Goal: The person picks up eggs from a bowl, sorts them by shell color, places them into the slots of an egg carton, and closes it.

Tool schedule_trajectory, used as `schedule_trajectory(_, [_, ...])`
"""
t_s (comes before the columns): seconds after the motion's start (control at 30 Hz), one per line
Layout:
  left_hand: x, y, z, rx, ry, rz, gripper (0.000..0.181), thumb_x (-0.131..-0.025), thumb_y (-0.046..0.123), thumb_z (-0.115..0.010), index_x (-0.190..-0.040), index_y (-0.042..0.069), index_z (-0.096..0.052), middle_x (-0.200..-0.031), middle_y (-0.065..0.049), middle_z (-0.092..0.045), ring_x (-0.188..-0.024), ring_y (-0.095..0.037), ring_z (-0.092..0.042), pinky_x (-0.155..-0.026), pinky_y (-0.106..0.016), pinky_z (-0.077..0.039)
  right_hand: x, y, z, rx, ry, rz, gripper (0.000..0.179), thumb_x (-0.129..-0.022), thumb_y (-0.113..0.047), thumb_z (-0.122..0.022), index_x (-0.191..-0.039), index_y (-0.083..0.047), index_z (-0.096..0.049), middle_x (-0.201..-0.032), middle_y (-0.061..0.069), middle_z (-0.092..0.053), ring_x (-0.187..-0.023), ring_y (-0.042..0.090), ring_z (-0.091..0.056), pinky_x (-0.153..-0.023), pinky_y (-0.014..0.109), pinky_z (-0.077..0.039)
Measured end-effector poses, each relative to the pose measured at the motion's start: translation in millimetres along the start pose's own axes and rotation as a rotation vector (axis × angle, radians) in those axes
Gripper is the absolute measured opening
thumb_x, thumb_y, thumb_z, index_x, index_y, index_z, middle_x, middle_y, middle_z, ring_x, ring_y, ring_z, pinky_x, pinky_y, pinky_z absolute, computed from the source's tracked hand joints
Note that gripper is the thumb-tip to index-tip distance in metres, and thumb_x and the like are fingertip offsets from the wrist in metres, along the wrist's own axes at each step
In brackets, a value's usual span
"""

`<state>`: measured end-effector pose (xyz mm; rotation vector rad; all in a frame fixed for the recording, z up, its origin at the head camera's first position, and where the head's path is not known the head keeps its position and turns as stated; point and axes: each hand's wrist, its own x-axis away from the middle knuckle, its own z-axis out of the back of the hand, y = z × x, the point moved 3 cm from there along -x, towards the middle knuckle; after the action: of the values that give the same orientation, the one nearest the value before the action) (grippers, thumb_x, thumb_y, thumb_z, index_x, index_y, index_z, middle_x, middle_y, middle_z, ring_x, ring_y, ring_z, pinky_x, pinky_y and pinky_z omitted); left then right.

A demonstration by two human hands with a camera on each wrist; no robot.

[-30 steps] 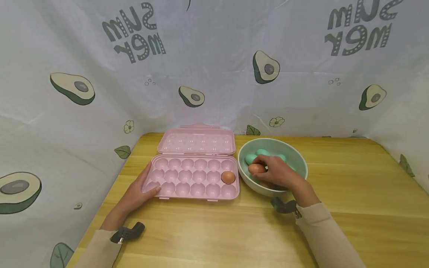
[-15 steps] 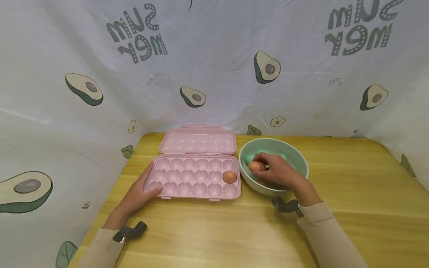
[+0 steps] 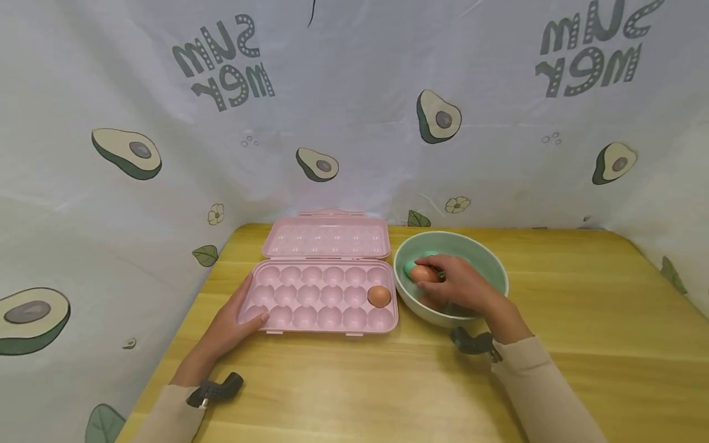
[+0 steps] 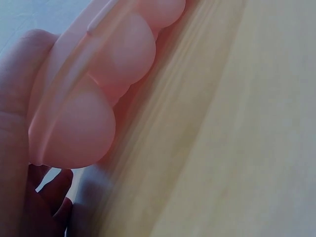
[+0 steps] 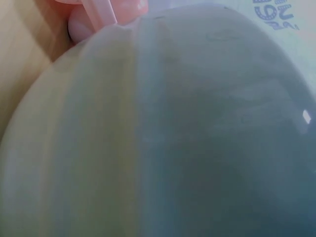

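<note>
A pink egg carton (image 3: 321,329) lies open on the table, its lid (image 3: 325,239) folded back. One brown egg (image 3: 379,296) sits in the middle row's right-end cup. My left hand (image 3: 227,326) holds the carton's left end, thumb over the near rim; in the left wrist view the thumb (image 4: 15,94) lies against its side and the other fingers show below. To the right, inside a pale green bowl (image 3: 490,264), my right hand (image 3: 465,284) pinches a second brown egg (image 3: 423,274). Beside that egg shows a green egg (image 3: 409,267), with others mostly hidden by the hand.
The bowl stands close against the carton's right end. Both rest on a wooden table (image 3: 332,381). A white cloth printed with avocados (image 3: 360,123) hangs behind and at the sides. Bowl wall (image 5: 207,108) takes up most of the right wrist view.
The right hand keeps its pinch on the brown egg and has shifted slightly, covering more of the green eggs. The left hand stays on the carton. The head view wobbles a little.
</note>
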<state>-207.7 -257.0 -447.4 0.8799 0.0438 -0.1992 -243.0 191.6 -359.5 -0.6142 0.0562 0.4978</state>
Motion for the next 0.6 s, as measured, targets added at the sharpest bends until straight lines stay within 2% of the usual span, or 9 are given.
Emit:
schedule_trajectory(0.2, [0.0, 2.4, 1.6, -0.004, 0.012, -0.008, 0.095, -0.084, 0.036, -0.071, -0.157, 0.018, -0.012, -0.158, -0.019, -0.019, -0.141, -0.044, -0.021, -0.111, -0.062, -0.019, -1.8, -1.9, 2.4, -0.050, 0.021, 0.002, 0.042, -0.086, -0.016, -0.071, -0.123, 0.000, -0.062, -0.109, 0.012, -0.066, -0.093, 0.023, -0.059, -0.082, 0.043, -0.050])
schedule_trajectory(0.6, [1.2, 0.1, -1.0, -0.003, 0.011, -0.009, 0.095, -0.084, 0.037, -0.070, -0.157, 0.018, -0.012, -0.158, -0.020, -0.019, -0.141, -0.044, -0.021, -0.111, -0.063, -0.019, -1.0, -1.0, -0.4, -0.112, 0.046, -0.010, 0.040, -0.086, -0.020, -0.073, -0.121, -0.004, -0.062, -0.107, 0.010, -0.065, -0.091, 0.022, -0.063, -0.080, 0.039, -0.054])
